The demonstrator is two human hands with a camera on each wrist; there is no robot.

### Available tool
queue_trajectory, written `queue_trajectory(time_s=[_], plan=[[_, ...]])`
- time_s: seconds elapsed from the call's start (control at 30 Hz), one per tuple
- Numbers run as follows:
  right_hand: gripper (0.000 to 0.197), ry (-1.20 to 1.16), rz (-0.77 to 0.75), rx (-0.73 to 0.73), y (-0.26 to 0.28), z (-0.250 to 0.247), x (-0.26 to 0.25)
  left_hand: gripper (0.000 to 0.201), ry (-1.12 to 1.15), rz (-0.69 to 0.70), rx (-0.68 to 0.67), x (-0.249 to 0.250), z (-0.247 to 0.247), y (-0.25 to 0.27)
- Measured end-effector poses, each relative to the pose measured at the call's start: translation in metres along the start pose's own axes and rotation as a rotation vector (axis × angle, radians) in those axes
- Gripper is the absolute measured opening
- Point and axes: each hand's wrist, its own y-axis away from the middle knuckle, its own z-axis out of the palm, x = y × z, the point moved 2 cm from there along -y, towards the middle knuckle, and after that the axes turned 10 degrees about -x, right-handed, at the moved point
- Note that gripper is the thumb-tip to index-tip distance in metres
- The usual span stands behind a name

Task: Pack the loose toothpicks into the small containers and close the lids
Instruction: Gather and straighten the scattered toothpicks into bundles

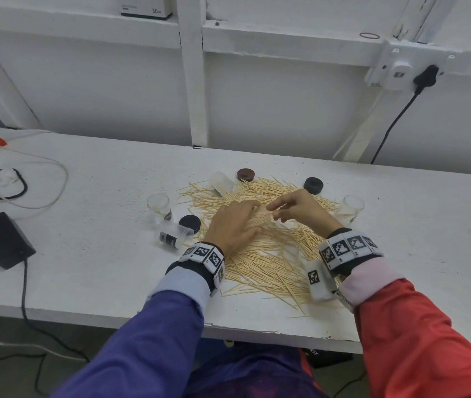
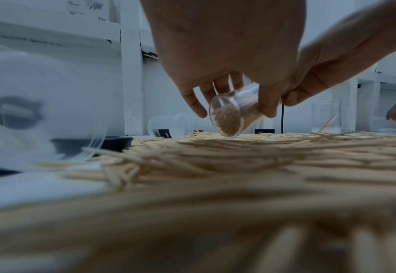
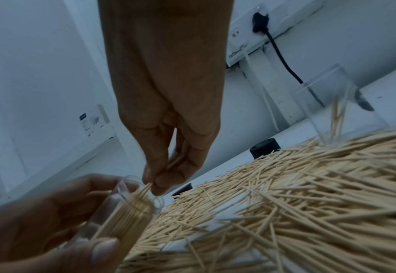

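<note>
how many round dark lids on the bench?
3, though more may be hidden: brown round lid at the pile's far edge, black round lid far right, black round lid left.

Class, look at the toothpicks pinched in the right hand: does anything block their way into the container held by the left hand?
Nothing visible does. The right hand holds the toothpicks at the open, lidless mouth of the container gripped by the left hand.

Hands (image 1: 263, 216) seemingly gathering toothpicks (image 1: 260, 254).
</note>
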Motion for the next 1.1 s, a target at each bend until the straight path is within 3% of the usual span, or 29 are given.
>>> queue_trajectory(time_s=[0.2,0.53,0.73,0.8,0.9,0.97,1.1], plan=[[0.016,-0.032,-0.026,0.120,0.001,0.002,0.000,0.057,0.014,0.005,-0.020,0.002,-0.001,0.000],[0.038,0.235,-0.125,0.328,-0.003,0.026,-0.006,0.060,0.030,-0.002,0.009,0.001,-0.001,0.001],[0.050,-0.092,-0.176,0.154,-0.002,0.036,-0.003,0.060,0.052,-0.030,0.046,0.001,-0.002,0.002],[0.046,-0.176,-0.175,0.185,0.001,0.034,-0.004,0.059,0.036,-0.044,0.067,0.000,-0.003,0.002],[0.046,-0.175,-0.046,0.252,0.003,0.031,0.000,0.057,0.014,-0.066,0.103,0.002,-0.005,0.003],[0.059,-0.158,0.040,0.153,0.006,0.033,0.003,0.057,0.006,-0.087,0.124,0.003,-0.007,0.002],[0.075,-0.128,0.085,-0.176,0.012,0.046,0.002,0.057,0.024,-0.119,0.139,0.001,-0.007,0.002]])
